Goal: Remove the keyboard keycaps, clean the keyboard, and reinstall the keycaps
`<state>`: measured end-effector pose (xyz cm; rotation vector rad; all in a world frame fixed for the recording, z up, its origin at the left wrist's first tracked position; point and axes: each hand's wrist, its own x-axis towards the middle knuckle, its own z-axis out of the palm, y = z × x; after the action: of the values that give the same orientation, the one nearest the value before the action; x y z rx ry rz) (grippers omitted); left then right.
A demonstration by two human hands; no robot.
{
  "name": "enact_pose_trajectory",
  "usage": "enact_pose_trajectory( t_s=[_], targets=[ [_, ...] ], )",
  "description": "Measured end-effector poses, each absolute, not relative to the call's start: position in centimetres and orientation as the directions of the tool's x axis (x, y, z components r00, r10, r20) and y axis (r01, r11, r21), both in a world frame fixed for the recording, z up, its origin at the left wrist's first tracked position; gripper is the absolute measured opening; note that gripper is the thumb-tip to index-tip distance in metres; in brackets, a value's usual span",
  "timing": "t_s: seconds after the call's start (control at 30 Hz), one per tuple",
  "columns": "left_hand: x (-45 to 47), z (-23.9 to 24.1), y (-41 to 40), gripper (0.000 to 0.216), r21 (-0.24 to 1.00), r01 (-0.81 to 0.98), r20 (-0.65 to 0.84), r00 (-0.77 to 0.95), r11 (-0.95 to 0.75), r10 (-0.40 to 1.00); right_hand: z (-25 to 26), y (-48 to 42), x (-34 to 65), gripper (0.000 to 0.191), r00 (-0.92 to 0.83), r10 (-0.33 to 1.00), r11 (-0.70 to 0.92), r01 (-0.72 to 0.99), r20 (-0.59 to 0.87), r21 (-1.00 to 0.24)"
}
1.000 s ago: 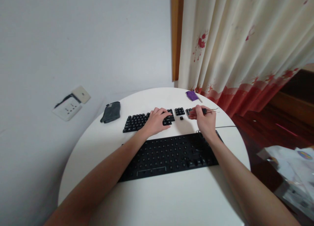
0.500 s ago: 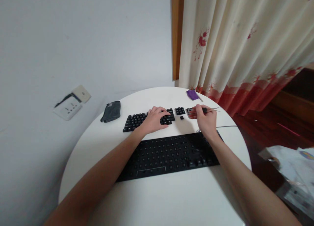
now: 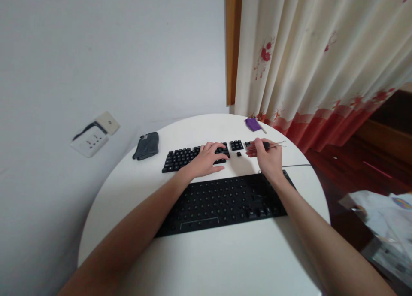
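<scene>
On a round white table (image 3: 199, 261) lies a black keyboard base (image 3: 222, 201) stripped of most keycaps. Behind it, removed black keycaps (image 3: 180, 158) are laid out in rows, with a smaller block of keycaps (image 3: 236, 145) and one single keycap (image 3: 238, 154) to the right. My left hand (image 3: 206, 159) rests palm down on the right end of the keycap rows, fingers spread. My right hand (image 3: 268, 156) is closed on a wire keycap puller (image 3: 273, 145) with a black handle, held over the rightmost keycaps.
A dark grey cloth pouch (image 3: 146, 146) lies at the table's back left. A purple item (image 3: 252, 124) sits at the far edge by the cream and red curtain (image 3: 315, 64). A wall socket (image 3: 92, 137) is at left. A thin cable (image 3: 296, 165) runs right off the table.
My left hand has shifted slightly on the keycap rows, its fingers spreading further right. My right hand stays put holding the puller.
</scene>
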<state>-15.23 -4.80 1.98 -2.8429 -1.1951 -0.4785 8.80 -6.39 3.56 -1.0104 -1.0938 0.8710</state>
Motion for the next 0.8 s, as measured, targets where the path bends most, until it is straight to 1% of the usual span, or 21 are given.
enact_pose_trajectory(
  t_s=[0.17,0.33,0.43,0.6,0.67,0.73,0.8],
  targets=[
    [-15.2,2.0,-4.8,0.027,0.105,0.7,0.29,0.658,-0.707,0.695,3.7,-6.5,8.8,0.031,0.239,0.929,0.303,-0.047,0.284,-0.952],
    [-15.2,2.0,-4.9,0.041,0.123,0.697,0.305,0.651,-0.706,0.696,3.7,-6.5,8.7,0.031,0.241,0.93,0.3,-0.07,0.276,-0.951],
    [-15.0,2.2,-5.0,0.04,0.145,0.696,0.327,0.637,-0.703,0.698,3.9,-6.5,9.0,0.033,0.246,0.926,0.309,-0.055,0.287,-0.949],
    [-14.8,2.6,-4.8,0.023,0.202,0.698,0.4,0.581,-0.687,0.708,5.7,-7.6,10.1,0.028,0.294,0.865,0.363,0.191,0.406,-0.912],
    [-14.8,2.6,-4.7,0.02,0.213,0.689,0.41,0.58,-0.692,0.704,6.4,-9.0,10.4,0.023,0.26,0.876,0.356,0.222,0.407,-0.908],
    [-14.8,2.5,-4.6,0.019,0.218,0.679,0.406,0.59,-0.701,0.698,6.8,-11.0,10.6,0.021,0.183,0.909,0.333,0.224,0.375,-0.916],
    [-14.8,2.3,-4.5,0.018,0.222,0.67,0.403,0.598,-0.708,0.692,6.5,-13.3,10.8,0.027,0.086,0.947,0.279,0.259,0.31,-0.925]
  ],
)
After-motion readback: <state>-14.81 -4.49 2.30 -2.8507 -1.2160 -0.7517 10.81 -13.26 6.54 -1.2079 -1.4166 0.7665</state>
